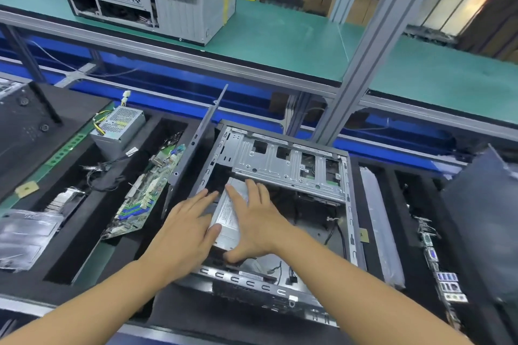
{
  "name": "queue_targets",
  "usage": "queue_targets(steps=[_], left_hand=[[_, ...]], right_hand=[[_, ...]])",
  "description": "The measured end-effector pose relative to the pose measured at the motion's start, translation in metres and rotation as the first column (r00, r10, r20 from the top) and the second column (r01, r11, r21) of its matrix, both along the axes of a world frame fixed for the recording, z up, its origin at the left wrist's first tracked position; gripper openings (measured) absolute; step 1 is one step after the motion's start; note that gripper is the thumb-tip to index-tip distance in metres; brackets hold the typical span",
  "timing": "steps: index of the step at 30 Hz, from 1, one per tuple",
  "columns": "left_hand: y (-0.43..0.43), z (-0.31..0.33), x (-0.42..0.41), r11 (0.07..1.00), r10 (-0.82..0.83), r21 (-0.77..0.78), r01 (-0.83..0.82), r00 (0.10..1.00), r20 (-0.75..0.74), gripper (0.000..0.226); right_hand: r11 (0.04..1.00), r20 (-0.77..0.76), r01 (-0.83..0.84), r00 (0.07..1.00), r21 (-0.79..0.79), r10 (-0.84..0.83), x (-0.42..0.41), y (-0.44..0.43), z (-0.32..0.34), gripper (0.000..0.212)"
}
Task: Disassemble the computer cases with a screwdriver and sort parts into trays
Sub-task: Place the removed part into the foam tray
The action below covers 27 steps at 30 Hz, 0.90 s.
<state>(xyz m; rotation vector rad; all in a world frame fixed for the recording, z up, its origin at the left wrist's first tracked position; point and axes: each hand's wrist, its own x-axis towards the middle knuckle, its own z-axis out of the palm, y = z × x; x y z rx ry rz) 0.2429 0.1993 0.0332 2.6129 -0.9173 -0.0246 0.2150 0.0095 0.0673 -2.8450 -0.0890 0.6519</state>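
Two hands, left hand (185, 230) and right hand (255, 221), press flat with fingers straight and spread on the power supply (230, 217) at 8 o'clock inside the open case (280, 173), probably bracing it to slide free toward the tray (92, 213) at 9 o'clock.

The left forearm stretches in from 7 o'clock; the left hand (185, 230) is flat, with straight fingers pointing to 1 o'clock. The right forearm stretches in from 5 o'clock; the right hand (258, 221) lies palm down, fingers to 12 o'clock, thumb spread to 7 o'clock.
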Motion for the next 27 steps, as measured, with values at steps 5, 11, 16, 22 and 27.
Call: queue_targets(steps=[5,11,16,22,27], left_hand=[[-0.014,0.011,-0.001,0.996,0.065,-0.056,-0.067,0.997,-0.033,0.072],[-0.028,0.036,0.006,0.909,-0.113,-0.414,0.052,0.986,-0.124,0.062],[-0.062,0.077,0.027,0.661,-0.315,-0.641,-0.390,0.631,-0.709,0.067],[-0.084,0.122,0.050,0.739,-0.613,-0.403,-0.540,-0.294,-0.733,0.085],[-0.120,0.157,0.030,0.714,-0.622,-0.427,-0.556,-0.222,-0.751,0.062]], right_hand=[[0.974,0.031,0.117,0.992,0.191,-0.126,-0.008,-0.007,0.012,0.135],[0.878,0.042,0.285,0.945,0.384,-0.325,-0.012,-0.038,0.079,0.131],[0.757,0.068,0.384,0.870,0.528,-0.489,-0.028,-0.075,0.159,0.125],[0.616,0.094,0.352,0.814,0.704,-0.573,-0.056,-0.102,0.212,0.117],[0.669,0.171,0.284,0.832,0.687,-0.528,-0.074,-0.100,0.252,0.107]])
